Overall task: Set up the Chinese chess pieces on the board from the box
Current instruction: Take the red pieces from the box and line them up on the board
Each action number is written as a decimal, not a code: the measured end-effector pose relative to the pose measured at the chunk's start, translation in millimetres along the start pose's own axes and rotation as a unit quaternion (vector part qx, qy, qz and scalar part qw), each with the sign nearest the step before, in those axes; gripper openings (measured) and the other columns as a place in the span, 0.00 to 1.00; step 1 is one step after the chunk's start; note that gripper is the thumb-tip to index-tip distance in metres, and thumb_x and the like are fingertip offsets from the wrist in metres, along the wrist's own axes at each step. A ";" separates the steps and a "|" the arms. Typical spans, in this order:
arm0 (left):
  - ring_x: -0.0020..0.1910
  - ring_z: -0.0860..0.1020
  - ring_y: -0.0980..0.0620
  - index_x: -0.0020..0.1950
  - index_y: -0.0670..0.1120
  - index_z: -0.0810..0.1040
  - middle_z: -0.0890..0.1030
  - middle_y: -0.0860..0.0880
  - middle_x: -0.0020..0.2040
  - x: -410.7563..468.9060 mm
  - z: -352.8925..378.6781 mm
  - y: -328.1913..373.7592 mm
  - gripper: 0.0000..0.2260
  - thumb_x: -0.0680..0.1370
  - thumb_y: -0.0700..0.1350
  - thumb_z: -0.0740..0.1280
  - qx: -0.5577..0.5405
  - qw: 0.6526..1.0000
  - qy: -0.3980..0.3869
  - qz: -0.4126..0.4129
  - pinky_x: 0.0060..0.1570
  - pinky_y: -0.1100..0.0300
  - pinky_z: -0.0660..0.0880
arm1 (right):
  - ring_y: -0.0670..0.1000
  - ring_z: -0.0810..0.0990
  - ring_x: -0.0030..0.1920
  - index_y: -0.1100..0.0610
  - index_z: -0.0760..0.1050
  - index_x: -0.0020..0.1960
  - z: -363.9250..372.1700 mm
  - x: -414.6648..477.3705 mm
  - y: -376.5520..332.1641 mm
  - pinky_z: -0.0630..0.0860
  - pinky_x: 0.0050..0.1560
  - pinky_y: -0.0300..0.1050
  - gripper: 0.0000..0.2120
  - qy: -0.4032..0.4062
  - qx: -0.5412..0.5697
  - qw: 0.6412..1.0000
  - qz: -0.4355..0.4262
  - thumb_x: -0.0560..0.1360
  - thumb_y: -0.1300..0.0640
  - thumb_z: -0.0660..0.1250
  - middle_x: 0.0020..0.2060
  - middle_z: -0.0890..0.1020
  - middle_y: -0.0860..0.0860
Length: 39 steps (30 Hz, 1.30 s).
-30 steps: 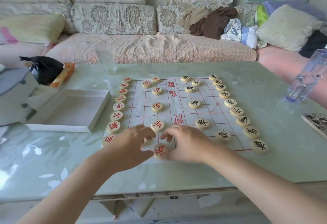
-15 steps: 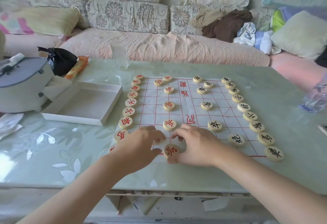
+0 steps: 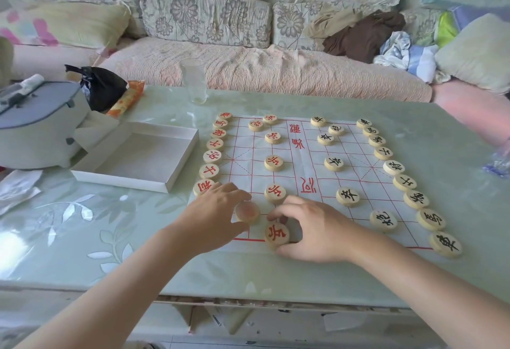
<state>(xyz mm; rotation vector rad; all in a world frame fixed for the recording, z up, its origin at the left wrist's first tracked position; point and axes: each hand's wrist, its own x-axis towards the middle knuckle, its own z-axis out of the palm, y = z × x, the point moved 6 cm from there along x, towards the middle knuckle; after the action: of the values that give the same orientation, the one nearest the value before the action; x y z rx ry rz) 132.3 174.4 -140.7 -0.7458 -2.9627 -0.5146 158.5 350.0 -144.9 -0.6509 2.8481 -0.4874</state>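
Head view: my left hand pinches a blurred piece at the board's near-left corner; my right hand grasps the red soldier (either could bump neighbours askew).

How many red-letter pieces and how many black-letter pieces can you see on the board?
Red-letter pieces: 14, counting a blurry one at the left hand
Black-letter pieces: 15
Total: 29 in view; more may be hidden.
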 end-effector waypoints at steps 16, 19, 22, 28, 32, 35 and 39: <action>0.59 0.71 0.53 0.66 0.55 0.72 0.76 0.56 0.60 6.7 0.9 -3.2 0.24 0.73 0.61 0.68 0.008 1.000 -0.007 0.005 0.59 0.59 0.67 | 0.40 0.73 0.54 0.40 0.73 0.64 -3.3 4.7 -0.6 0.69 0.51 0.37 0.30 -0.033 -0.014 0.999 0.009 0.65 0.37 0.75 0.55 0.73 0.36; 0.60 0.70 0.54 0.67 0.57 0.70 0.75 0.58 0.59 10.2 -2.9 -2.1 0.26 0.72 0.64 0.66 0.008 1.000 0.004 0.003 0.59 0.59 0.65 | 0.33 0.73 0.48 0.40 0.74 0.64 -17.8 8.3 4.7 0.67 0.47 0.32 0.27 -0.006 0.034 0.999 0.026 0.67 0.36 0.73 0.51 0.76 0.35; 0.61 0.70 0.54 0.68 0.56 0.70 0.75 0.59 0.58 22.2 -9.2 -1.2 0.25 0.73 0.61 0.67 -0.015 1.000 0.011 -0.010 0.60 0.58 0.66 | 0.33 0.74 0.42 0.43 0.78 0.59 -37.6 19.9 15.4 0.65 0.42 0.32 0.16 0.092 0.091 0.989 0.065 0.73 0.41 0.71 0.47 0.78 0.38; 0.59 0.73 0.53 0.69 0.55 0.70 0.76 0.56 0.60 49.4 -5.6 9.6 0.21 0.77 0.55 0.66 -0.045 0.999 -0.007 -0.020 0.55 0.58 0.71 | 0.44 0.76 0.50 0.41 0.75 0.57 -33.5 48.0 28.7 0.71 0.48 0.44 0.24 0.091 0.043 0.980 0.172 0.65 0.32 0.72 0.50 0.76 0.39; 0.61 0.72 0.52 0.70 0.55 0.70 0.75 0.54 0.63 59.5 6.5 12.3 0.22 0.76 0.49 0.66 -0.070 0.997 -0.029 -0.025 0.59 0.57 0.71 | 0.45 0.78 0.51 0.43 0.77 0.58 -25.2 58.9 30.2 0.75 0.52 0.43 0.22 0.051 0.060 0.986 0.146 0.66 0.39 0.74 0.52 0.78 0.41; 0.60 0.72 0.53 0.68 0.56 0.70 0.76 0.56 0.62 64.1 14.6 12.8 0.22 0.75 0.47 0.67 -0.096 0.994 -0.038 -0.033 0.55 0.59 0.71 | 0.41 0.77 0.48 0.44 0.77 0.62 -25.3 59.3 30.8 0.71 0.46 0.33 0.21 0.039 0.107 0.988 0.108 0.70 0.46 0.73 0.52 0.79 0.40; 0.58 0.73 0.53 0.68 0.55 0.70 0.78 0.57 0.58 69.0 17.7 14.4 0.22 0.74 0.51 0.69 -0.100 0.993 -0.034 -0.047 0.56 0.55 0.74 | 0.44 0.76 0.52 0.43 0.77 0.62 -26.8 59.2 34.4 0.70 0.48 0.36 0.22 0.041 0.101 0.989 0.098 0.69 0.46 0.74 0.52 0.77 0.39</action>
<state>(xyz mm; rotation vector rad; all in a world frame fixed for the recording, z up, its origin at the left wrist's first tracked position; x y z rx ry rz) 78.8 223.4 -144.6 -0.6520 -3.0538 -0.8168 85.9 360.1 -138.0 -0.3180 2.8465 -0.7709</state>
